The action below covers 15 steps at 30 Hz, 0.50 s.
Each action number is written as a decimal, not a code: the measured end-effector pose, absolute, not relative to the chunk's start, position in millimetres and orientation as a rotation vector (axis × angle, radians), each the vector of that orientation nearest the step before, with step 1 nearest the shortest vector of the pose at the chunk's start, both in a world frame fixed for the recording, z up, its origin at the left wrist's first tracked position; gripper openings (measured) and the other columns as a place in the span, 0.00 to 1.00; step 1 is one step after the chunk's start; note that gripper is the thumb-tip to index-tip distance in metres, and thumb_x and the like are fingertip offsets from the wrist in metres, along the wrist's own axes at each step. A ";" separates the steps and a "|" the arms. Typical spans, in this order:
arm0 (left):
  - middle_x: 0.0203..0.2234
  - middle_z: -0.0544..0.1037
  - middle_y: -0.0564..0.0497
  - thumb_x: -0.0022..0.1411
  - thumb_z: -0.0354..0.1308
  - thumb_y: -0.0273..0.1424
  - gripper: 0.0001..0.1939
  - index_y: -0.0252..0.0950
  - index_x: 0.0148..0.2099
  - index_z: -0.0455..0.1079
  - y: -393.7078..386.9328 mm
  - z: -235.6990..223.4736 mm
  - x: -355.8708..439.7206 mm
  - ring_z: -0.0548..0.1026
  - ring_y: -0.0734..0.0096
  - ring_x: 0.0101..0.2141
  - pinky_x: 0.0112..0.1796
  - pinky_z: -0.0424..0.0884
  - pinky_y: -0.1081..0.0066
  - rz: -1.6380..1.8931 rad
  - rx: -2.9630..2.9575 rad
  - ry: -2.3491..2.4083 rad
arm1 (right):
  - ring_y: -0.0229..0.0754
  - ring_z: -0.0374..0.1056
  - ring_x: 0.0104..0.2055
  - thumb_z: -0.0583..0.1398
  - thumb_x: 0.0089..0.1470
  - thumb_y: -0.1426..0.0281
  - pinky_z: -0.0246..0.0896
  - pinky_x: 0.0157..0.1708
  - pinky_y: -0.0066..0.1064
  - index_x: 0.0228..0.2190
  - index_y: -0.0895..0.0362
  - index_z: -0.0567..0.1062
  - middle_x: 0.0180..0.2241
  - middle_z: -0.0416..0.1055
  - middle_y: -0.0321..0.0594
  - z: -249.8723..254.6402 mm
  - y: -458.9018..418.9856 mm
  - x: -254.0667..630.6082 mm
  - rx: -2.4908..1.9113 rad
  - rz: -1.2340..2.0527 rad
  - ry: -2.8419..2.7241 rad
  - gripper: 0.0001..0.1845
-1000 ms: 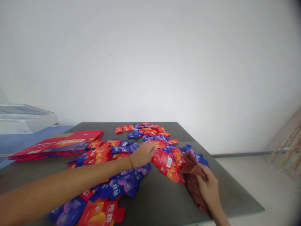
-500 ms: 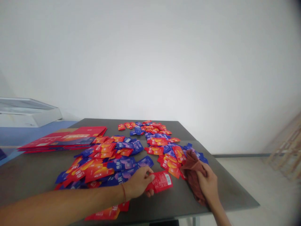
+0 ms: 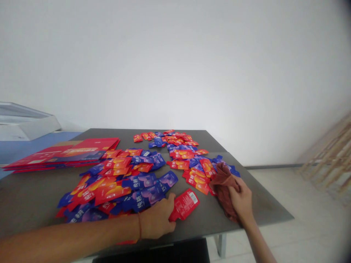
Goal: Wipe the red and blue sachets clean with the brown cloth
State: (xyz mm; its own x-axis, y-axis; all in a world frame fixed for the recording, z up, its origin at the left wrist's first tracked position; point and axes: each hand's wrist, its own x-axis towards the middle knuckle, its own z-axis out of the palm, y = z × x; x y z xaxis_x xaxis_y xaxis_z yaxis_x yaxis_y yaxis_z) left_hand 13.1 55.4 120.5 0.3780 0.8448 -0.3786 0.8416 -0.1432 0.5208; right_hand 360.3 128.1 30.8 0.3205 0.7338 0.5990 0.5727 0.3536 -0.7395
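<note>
My left hand (image 3: 159, 220) is closed around the spout end of a red pouch (image 3: 187, 204), whose printed back and white barcode face up. Part of that end is hidden by my fingers. In my right hand (image 3: 241, 200) is a crumpled brown cloth (image 3: 225, 193), gripped over the table's right side. Left of the cloth lies a loose spread of red-orange and blue pouches (image 3: 197, 179). A larger heap of the same pouches (image 3: 112, 191) sits left of my left hand, with my forearm covering its near edge. A blue pouch (image 3: 168, 180) lies just beyond my left hand.
Flat red printed cartons (image 3: 90, 146) are stacked at the dark table's (image 3: 260, 204) left side. Beyond them a white open box (image 3: 30, 126) rests on a blue surface. More pouches (image 3: 175, 138) lie toward the far edge. Wooden slats (image 3: 329, 157) stand at the right.
The view has tilted and shifted a little. My left hand has turned, and the red pouch now points more up and right. My right hand still grips the cloth.
</note>
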 end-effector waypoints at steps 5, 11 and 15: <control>0.53 0.78 0.43 0.72 0.65 0.40 0.27 0.37 0.67 0.67 49.9 120.6 19.5 0.80 0.57 0.49 0.52 0.79 0.50 -0.148 2.229 1.489 | 0.53 0.78 0.44 0.62 0.55 0.61 0.73 0.48 0.44 0.44 0.57 0.84 0.43 0.84 0.47 32.2 127.7 359.2 -1.306 0.138 -1.339 0.19; 0.47 0.81 0.45 0.73 0.64 0.42 0.22 0.35 0.62 0.71 48.3 120.4 27.8 0.81 0.59 0.46 0.49 0.80 0.53 -0.262 2.528 1.494 | 0.52 0.78 0.44 0.62 0.57 0.62 0.72 0.48 0.42 0.44 0.57 0.84 0.42 0.83 0.45 38.4 123.4 358.2 -1.306 0.131 -1.369 0.18; 0.36 0.83 0.44 0.75 0.60 0.34 0.11 0.31 0.49 0.78 40.7 117.9 25.0 0.83 0.56 0.37 0.39 0.81 0.56 -0.267 2.735 1.446 | 0.51 0.77 0.44 0.62 0.57 0.62 0.72 0.48 0.42 0.43 0.57 0.84 0.42 0.83 0.45 41.4 121.3 357.8 -1.317 0.116 -1.377 0.17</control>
State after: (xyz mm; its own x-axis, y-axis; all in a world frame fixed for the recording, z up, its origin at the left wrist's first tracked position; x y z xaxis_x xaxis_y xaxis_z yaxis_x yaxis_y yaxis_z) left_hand 25.0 40.7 117.9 0.5516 0.8170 -0.1682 0.8232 -0.5657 -0.0484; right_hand 357.8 121.3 41.4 0.3018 0.7198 0.6251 0.6056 0.3617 -0.7088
